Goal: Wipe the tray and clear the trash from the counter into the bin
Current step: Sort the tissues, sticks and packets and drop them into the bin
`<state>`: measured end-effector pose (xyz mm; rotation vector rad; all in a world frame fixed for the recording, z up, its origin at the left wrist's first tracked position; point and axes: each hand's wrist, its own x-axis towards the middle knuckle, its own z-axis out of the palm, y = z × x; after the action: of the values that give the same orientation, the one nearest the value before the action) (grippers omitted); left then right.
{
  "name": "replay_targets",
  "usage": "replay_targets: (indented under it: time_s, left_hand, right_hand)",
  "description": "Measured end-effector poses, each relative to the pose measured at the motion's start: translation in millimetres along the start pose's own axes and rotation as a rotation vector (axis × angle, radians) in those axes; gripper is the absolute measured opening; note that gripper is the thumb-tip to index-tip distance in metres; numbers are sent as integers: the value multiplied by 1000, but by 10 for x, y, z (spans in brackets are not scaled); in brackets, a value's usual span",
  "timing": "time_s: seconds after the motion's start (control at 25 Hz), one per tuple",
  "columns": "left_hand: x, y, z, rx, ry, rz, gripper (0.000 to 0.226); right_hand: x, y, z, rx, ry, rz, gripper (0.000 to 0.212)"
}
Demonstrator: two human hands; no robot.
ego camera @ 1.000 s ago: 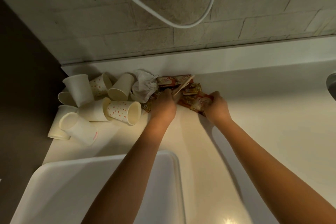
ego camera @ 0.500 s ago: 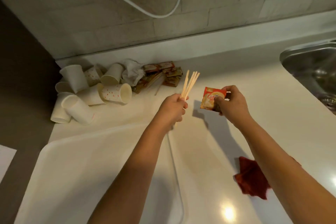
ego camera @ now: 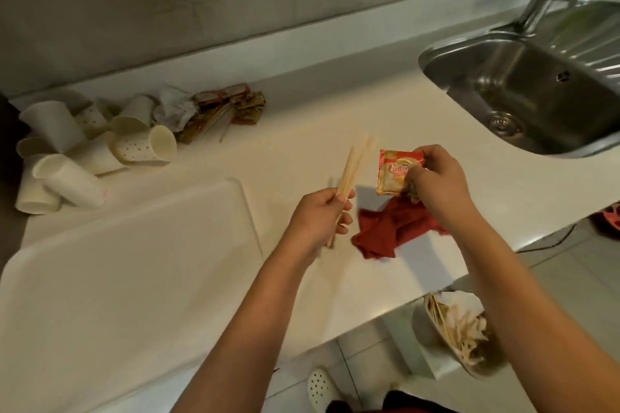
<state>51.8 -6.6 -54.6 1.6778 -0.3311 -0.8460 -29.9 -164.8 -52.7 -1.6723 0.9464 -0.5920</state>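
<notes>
We judge the step in hand to be carrying a load of trash from the counter to the bin. Our left hand is curled round a bundle of wooden stir sticks — no, the sticks fan upward toward 12 o'clock from that fist, and our right hand pinches a red-and-gold creamer packet by its right edge.

To do this well, we should keep the fist firm so no stick slides out, swing both hands toward 5 o'clock past the counter edge, and let go only once they are directly over the bin's mouth, since light packets drift.

The bin stands on the floor below the counter edge, at about 5 o'clock from our right hand and well apart from it; it already holds sticks and paper. A red cloth lies on the counter between and just below the hands. The tray sits at 8 o'clock from the left hand. The remaining trash, paper cups, a crumpled napkin and more packets, lies at 10 to 11 o'clock, well apart from both hands.
</notes>
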Motion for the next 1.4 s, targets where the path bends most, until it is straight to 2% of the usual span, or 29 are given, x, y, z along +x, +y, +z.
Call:
replay_targets:
  time_s: [0.12,0.28,0.36,0.48,0.6,0.72,0.88,1.04,1.2,1.28,1.4]
  left_hand:
    - [-168,-46,300,39,-44,-9,25]
    - [-426,-50,818,27,-71,42,28]
    - [-531,-100,1079,-4,-123,93,28]
    - [-679,-293,1576,-28,-252,64,27]
    - [-794,-578,1930,-29,-373,-38,25]
    - [-859,-947,2217,13,-467,-216,23]
    - [-799,-1516,2424,197,-391,-511,22]
    - [-628,-1866,2566,297,-321,-716,22]
    - [-401,-1895,2781,339,-290,-737,20]
    - [-305,-1780,2858,253,-315,-733,19]
    - [-196,-1689,2874,205,-454,-774,43]
  right_hand:
    - [-68,90,-282,60,1,34,30]
    - [-172,185,-772,179,36,76,26]
    - [-223,305,-1060,193,65,89,25]
    - [-287,685,-1607,194,155,139,25]
    - [-418,1217,-1987,169,309,102,24]
    - [-594,2034,-2208,38,359,257,21]
    - [-913,2906,-2241,-144,260,576,19]
    - [-1136,3226,-2175,-151,212,761,31]
    - [-1098,3211,-2130,-173,195,730,24]
    - [-1057,3167,-2098,-183,195,661,22]
    - [-1033,3108,-2071,-190,160,587,36]
